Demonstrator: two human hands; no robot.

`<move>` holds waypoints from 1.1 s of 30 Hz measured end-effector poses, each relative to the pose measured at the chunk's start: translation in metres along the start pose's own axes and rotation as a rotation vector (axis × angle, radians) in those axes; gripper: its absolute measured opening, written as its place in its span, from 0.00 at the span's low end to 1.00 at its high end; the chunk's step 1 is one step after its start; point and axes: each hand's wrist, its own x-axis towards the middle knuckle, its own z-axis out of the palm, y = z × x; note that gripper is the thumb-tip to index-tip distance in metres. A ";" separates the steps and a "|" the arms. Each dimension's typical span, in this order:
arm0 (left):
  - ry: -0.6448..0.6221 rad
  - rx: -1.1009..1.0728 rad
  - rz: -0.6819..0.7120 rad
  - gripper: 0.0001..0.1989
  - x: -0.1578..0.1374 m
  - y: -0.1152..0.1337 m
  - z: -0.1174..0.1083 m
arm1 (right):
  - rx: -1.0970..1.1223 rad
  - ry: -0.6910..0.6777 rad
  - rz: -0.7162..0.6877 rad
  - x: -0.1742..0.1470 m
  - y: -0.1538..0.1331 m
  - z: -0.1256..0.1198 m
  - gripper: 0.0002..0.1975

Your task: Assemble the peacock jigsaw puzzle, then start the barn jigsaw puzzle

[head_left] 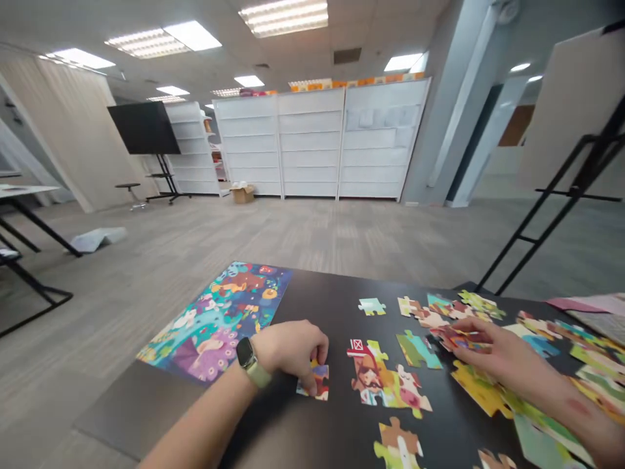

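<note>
Head cam: L hand (291, 346) pinches puzzle pc (321, 376), corner pointing near-right, long axis unclear; R hand (500, 352) pinches multicolor pc (456, 339).

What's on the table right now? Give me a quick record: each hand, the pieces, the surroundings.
Left hand: fingertips on a small multicoloured piece; grip unclear
Left wrist: smartwatch
Right hand: fingers at a reddish piece; grip unclear
Between hands: joined cluster with a red barn and a cow
Far side: pale teal piece, lying apart
Right side: many more pieces, including a yellow piece
Left side: colourful picture sheet
Surface: dark table
Background: white shelving, black screen
</note>
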 end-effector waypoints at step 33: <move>-0.070 -0.039 -0.124 0.13 -0.007 -0.004 -0.008 | -0.015 -0.617 -0.517 -0.064 -0.166 0.077 0.21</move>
